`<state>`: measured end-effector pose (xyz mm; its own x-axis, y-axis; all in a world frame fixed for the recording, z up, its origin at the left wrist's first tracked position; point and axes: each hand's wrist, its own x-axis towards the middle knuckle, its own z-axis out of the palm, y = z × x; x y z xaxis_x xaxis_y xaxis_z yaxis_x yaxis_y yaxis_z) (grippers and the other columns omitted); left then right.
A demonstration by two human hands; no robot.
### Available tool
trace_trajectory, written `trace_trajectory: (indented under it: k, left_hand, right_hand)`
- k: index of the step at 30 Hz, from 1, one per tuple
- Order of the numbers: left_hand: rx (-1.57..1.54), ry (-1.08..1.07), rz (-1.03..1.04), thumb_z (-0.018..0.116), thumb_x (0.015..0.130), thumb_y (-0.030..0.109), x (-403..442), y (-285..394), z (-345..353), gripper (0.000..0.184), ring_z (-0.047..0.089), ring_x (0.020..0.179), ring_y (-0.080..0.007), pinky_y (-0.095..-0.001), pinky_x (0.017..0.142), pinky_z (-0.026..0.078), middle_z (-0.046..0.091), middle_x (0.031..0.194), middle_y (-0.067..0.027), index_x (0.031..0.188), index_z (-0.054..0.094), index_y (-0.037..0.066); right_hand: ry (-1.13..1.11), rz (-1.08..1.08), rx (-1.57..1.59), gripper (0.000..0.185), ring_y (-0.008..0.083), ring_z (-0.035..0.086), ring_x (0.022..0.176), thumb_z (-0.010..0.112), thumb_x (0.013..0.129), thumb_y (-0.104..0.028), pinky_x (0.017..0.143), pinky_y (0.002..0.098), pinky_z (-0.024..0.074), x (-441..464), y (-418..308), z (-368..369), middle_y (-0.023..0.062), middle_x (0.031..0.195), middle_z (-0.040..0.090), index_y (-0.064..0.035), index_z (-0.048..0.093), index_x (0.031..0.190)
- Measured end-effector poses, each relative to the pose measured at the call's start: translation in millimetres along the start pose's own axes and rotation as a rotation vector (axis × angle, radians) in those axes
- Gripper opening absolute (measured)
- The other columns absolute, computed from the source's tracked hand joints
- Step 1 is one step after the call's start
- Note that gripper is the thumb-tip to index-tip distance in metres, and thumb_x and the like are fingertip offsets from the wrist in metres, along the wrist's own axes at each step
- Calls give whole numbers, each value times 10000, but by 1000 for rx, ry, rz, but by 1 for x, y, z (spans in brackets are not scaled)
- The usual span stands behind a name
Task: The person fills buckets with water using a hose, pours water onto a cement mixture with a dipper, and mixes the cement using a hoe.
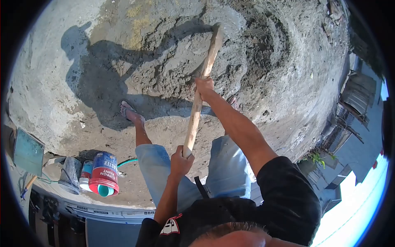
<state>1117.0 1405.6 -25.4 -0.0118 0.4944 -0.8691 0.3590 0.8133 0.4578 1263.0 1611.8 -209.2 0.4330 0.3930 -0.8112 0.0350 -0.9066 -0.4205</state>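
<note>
A long wooden handle (201, 96) slants from the person's lap up to a heap of wet grey mortar (181, 61). My left hand (181, 161) is wrapped round its lower end, in front of the shorts. Farther up, my right hand (204, 85) grips the same handle near the mortar's lower edge. The handle's far end meets the wet mix at the top, and the tool's head is hidden or sunk in it. My feet, in sandals, stand on either side of the handle.
A red and blue paint bucket (104, 173) with a green cup (105, 190) stands at the lower left, beside grey containers (70, 175). A greenish board (28, 151) leans at the far left. Corrugated sheets (357, 96) lie at the right. My shadow falls across the ground and mortar.
</note>
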Motion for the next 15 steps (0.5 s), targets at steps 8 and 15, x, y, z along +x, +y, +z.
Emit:
trace_trajectory:
  k: [8,15]
  left_hand:
    - [-69,87,381,651,762,157,156,75,74,314,633,692,-388,-423,599,502,636,766,-212,987,484,15]
    - [-144,56,-53,677,726,167,-41,-13,83,351,636,683,-392,-448,612,504,627,716,-204,995,489,44]
  right_hand:
    - [-28,-229,-157,329,219,592,522,633,748,-165,475,399,499,150,-141,-55,136,669,606,117,557,899]
    - [-84,43,-326,367,202,572,489,634,729,-188,416,350,444,1,39,-30,120,592,572,82,497,938]
